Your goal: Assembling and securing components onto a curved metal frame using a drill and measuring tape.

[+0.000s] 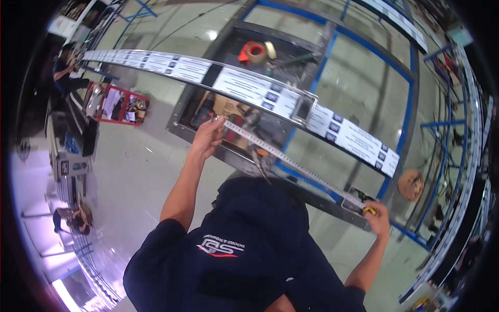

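Head view: tape measure [275, 153] drawn out between my two hands.
At ten o'clock my left hand [209, 138] pinches the blade's free end; at four my right hand [379, 219] wraps the yellow case [369, 210]. The blade runs straight between them, nearer me than the labelled bar [249, 88] at twelve, over the blue-edged frame [323, 62]; whether it touches that, I can't tell. For a true reading, I'd keep it taut and untwisted, the end pinned, my eye square above the mark.

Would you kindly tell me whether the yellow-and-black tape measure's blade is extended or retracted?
Extended: its long white marked blade stretches between the left hand and the right hand.
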Tool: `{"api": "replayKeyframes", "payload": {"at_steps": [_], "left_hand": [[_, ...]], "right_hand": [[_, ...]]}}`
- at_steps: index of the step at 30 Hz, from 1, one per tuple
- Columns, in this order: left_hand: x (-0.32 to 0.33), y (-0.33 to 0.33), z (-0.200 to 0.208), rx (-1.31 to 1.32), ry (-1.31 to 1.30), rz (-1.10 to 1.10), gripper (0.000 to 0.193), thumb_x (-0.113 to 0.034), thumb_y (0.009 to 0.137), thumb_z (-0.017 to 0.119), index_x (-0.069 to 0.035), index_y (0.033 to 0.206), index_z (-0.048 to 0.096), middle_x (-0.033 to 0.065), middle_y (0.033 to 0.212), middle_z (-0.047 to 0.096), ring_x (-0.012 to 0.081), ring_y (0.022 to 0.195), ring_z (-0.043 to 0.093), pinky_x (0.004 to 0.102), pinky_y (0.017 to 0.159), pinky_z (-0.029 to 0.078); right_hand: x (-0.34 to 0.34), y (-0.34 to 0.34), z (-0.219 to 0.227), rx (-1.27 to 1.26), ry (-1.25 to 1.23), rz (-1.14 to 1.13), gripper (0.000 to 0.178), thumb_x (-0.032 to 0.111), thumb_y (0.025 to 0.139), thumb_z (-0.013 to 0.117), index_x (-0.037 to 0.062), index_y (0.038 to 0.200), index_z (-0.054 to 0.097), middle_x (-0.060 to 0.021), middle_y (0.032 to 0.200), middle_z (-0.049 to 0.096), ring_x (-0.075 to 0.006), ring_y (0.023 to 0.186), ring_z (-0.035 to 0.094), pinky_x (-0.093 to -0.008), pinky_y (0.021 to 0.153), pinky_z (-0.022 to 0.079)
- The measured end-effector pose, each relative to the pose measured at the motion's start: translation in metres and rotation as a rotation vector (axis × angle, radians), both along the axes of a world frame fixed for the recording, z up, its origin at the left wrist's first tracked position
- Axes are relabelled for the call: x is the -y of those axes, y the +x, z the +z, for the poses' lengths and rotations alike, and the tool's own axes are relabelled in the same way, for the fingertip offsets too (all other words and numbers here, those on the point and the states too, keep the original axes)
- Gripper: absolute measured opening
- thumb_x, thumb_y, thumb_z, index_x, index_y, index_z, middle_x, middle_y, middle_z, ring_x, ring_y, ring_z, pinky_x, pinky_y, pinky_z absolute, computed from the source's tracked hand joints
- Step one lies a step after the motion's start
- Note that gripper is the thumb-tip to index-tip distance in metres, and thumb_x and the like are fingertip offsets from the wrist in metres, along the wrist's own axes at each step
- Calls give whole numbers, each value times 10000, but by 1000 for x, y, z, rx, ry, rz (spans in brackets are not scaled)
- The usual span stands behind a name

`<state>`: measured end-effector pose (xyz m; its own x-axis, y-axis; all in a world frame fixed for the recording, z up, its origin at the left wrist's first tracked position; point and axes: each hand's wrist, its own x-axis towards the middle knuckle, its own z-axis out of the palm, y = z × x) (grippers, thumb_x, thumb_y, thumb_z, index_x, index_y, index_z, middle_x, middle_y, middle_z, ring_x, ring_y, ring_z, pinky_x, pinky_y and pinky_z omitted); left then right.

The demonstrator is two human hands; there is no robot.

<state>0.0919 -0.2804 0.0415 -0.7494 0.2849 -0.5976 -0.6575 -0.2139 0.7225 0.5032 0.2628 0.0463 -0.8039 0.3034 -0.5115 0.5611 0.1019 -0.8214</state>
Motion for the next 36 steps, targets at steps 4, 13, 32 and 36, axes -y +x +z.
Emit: {"api": "replayKeyframes", "payload": {"at_steps": [4,13,32,36], "left_hand": [[-48,31,-11,25,-20,-139,356,-400,1066,644,-64,1172,687,-108,704,471,-20,499,310,193,445,211],[-69,92,-40,169,-192,8,336,-398,1076,623,-72,1090,704,-81,692,467,8,480,300,198,433,223],[-280,-16,20,-723,-1464,-841,798,-687,751,832,55,1034,761,221,933,773,377,894,766,476,787,592],[-298,-29,9,-608,-1513,-1022,743,-645,779,835,71,947,735,250,912,757,409,889,757,494,796,594]], "right_hand": [[-71,60,1,10,46,-75,345,-39,779,700,0,1116,759,-59,1020,665,-148,902,659,-285,804,523],[-230,97,-11,-74,329,-154,337,0,815,700,-15,1149,744,-30,991,638,-125,895,625,-247,791,474],[-357,7,-59,13,318,98,333,75,853,726,-14,1174,727,-16,1033,599,-125,980,583,-264,871,461],[-352,9,-60,-97,536,114,368,67,852,717,-32,1206,716,-59,1089,623,-173,990,601,-296,895,474]]}}
